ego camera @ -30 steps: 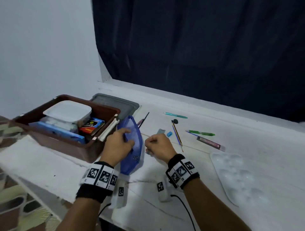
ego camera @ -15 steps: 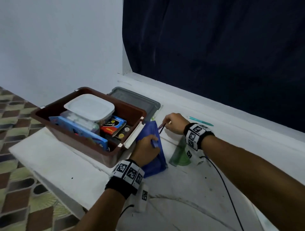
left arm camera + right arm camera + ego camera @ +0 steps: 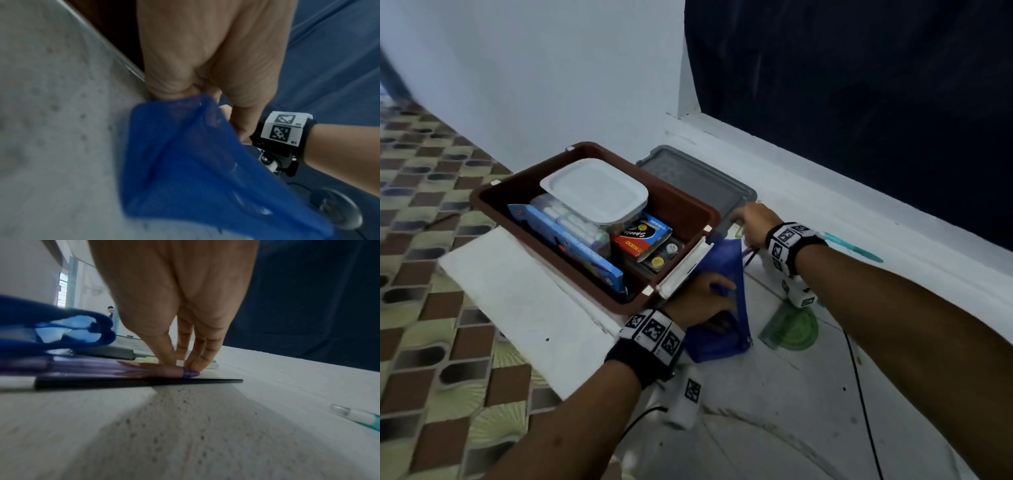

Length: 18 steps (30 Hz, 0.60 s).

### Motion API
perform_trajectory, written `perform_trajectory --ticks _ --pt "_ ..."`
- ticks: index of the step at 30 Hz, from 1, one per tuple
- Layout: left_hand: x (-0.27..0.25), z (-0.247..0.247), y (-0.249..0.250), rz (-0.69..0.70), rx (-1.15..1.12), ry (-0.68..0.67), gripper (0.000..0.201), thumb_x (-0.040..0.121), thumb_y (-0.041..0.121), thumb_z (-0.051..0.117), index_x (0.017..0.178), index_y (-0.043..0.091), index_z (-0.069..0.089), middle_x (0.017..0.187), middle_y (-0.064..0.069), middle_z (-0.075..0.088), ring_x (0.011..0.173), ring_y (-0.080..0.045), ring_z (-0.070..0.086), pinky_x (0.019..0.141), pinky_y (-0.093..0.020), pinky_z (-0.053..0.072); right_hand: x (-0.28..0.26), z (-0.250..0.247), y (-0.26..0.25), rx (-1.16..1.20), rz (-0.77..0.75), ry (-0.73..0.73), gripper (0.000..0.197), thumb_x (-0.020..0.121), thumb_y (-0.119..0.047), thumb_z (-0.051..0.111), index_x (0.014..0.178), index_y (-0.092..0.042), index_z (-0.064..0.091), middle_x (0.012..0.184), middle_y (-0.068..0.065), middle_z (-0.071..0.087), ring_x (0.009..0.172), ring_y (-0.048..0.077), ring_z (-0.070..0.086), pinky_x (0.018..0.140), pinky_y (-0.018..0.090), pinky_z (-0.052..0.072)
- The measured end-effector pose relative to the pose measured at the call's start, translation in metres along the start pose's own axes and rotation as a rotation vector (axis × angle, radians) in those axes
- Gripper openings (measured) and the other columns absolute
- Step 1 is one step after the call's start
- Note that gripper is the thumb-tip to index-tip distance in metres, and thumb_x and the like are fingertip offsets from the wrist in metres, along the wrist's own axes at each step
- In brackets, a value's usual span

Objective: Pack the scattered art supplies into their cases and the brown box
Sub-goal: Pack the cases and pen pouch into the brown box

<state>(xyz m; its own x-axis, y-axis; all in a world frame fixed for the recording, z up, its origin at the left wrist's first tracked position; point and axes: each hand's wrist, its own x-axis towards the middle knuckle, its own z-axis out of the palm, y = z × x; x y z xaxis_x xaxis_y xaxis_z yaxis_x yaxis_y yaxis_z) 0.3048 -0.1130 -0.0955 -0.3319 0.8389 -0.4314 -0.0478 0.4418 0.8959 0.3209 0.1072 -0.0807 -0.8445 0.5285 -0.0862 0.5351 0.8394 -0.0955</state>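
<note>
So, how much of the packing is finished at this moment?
Done: the brown box already holds a lidded white container, a crayon pack and other boxes. In hand: the left hand grips the blue pouch while the right hand reaches to a purple pencil beside a black brush. Left: the teal pen and green protractor lie loose.

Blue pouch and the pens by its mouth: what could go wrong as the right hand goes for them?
1. The right hand has fingertips down on the purple pen; the black brush handle lies right alongside and may roll or get dragged.
2. The left hand only pinches the blue pouch at one edge; the soft mouth may sag shut.
3. The pouch crowds the brown box latch and could snag.
</note>
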Motion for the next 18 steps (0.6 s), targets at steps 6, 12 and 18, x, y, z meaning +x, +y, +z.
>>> perform_trajectory --ticks 6,12,18 --pt "-0.003 -0.001 -0.002 -0.066 0.0 -0.026 0.033 0.086 0.0 0.062 0.113 0.018 0.056 0.071 -0.013 0.065 0.059 -0.019 0.065 0.067 -0.035 0.06 -0.013 0.009 0.005 0.164 0.024 -0.012 0.031 0.076 0.004 0.051 0.089 -0.01 0.075 0.104 0.009 0.071 0.098 0.024 0.064 0.081 0.03 0.051" --pt "-0.001 0.002 0.001 -0.059 0.012 -0.02 0.028 0.089 -0.002 0.058 0.109 0.017 0.055 0.076 -0.016 0.064 0.065 -0.023 0.063 0.071 -0.037 0.058 -0.044 0.009 0.014 0.301 0.06 0.054 0.016 0.078 -0.009 0.063 0.082 -0.007 0.078 0.085 0.006 0.075 0.085 0.018 0.067 0.072 0.026 0.049" --pt "-0.001 0.005 -0.002 -0.048 0.03 -0.001 0.023 0.09 -0.001 0.058 0.103 0.018 0.056 0.073 -0.014 0.063 0.061 -0.022 0.061 0.061 -0.031 0.058 -0.049 0.015 0.018 0.334 0.226 0.074 0.045 0.087 -0.039 0.065 0.056 -0.007 0.06 0.055 0.006 0.055 0.058 0.022 0.053 0.055 0.032 0.04"
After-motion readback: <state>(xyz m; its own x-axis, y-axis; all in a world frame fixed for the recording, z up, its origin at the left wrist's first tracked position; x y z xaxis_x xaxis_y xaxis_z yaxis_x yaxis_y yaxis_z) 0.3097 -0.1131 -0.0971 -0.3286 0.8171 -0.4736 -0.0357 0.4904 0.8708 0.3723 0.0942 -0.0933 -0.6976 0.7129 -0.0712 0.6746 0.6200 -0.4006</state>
